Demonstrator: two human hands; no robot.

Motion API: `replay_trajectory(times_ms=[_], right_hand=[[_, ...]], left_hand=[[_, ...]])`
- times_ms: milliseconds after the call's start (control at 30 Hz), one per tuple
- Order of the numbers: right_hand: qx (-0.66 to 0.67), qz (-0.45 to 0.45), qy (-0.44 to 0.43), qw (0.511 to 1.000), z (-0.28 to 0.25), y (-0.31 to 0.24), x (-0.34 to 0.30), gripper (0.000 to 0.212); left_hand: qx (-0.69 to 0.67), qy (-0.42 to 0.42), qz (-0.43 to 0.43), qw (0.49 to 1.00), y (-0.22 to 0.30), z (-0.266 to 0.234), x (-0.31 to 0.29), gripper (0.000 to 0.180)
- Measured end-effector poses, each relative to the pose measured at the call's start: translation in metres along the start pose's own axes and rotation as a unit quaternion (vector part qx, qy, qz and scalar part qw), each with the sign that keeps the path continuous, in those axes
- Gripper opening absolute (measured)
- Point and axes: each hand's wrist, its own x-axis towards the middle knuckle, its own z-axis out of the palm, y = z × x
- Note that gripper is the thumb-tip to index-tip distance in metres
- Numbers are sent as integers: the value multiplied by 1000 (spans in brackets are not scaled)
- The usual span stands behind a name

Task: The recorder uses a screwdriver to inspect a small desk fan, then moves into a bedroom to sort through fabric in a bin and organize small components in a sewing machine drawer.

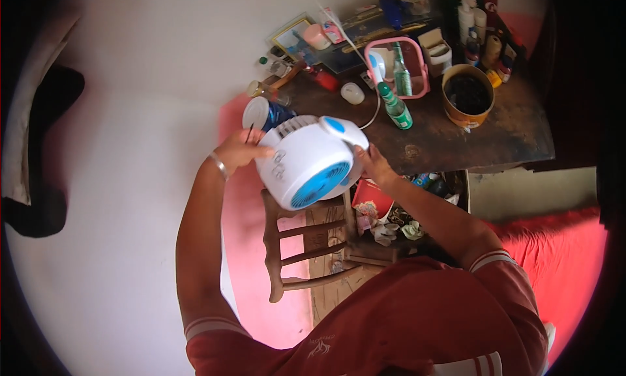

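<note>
A white fan (pixel 285 171) with a round blue grille is held up, tilted, between my two hands over a wooden chair. My left hand (pixel 241 149) grips its left side, the thumb lying on the white casing. By its fingers shows a thin dark piece that I cannot make out. At the fan's right side, my right hand (pixel 376 166) is closed on the edge below a white arm with a blue inset (pixel 335 124). Part of the right fingers is hidden behind the casing. Just behind the fan lies a blue container with a white lid (pixel 255 113).
On the dark wooden table (pixel 482 144) stand a green bottle (pixel 395 107), a pink-framed mirror (pixel 424 83), a brown tub (pixel 471 119) and several small bottles. An open drawer (pixel 462 192) holds clutter. The wooden chair (pixel 272 245) stands below the fan. A red cloth (pixel 554 252) lies at right.
</note>
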Motion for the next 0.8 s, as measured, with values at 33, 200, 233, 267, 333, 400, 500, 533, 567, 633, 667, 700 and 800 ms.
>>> replay_trajectory(times_ms=[33,200,233,267,333,400,500,533,567,633,667,700,800], right_hand=[[-6,9,6,1000,-7,-1,10,91],[47,-7,-9,999,-29,2,41,88],[86,12,-2,996,-27,-12,32,85],[124,32,6,992,-24,-19,26,82],[129,43,10,991,-26,-18,23,80],[80,37,-64,994,-27,-18,14,80],[102,69,-78,989,-32,-5,-4,73],[114,83,-92,986,-32,-1,-10,70],[118,85,-91,985,-31,5,-16,67],[92,101,-89,987,-33,16,-23,66],[71,113,-85,987,-36,21,-29,65],[65,115,-85,988,-35,21,-36,65],[-11,115,-120,986,-24,21,-48,54]], left_hand=[[8,23,-27,999,12,4,9,30],[-31,31,-43,998,17,0,57,27],[-15,61,-58,996,11,-3,65,28],[0,89,-73,993,2,-3,70,28],[-55,151,-41,986,7,9,75,28],[-30,158,-15,987,-15,-17,95,29],[-38,124,-43,991,-4,-16,96,41],[-52,108,-18,993,4,-11,89,40],[-57,153,14,987,-3,-5,92,39],[-39,163,3,986,4,1,86,39],[-13,171,-6,985,6,6,85,40],[-16,220,21,975,-1,8,82,39],[-60,273,74,957,-41,2,88,45]])
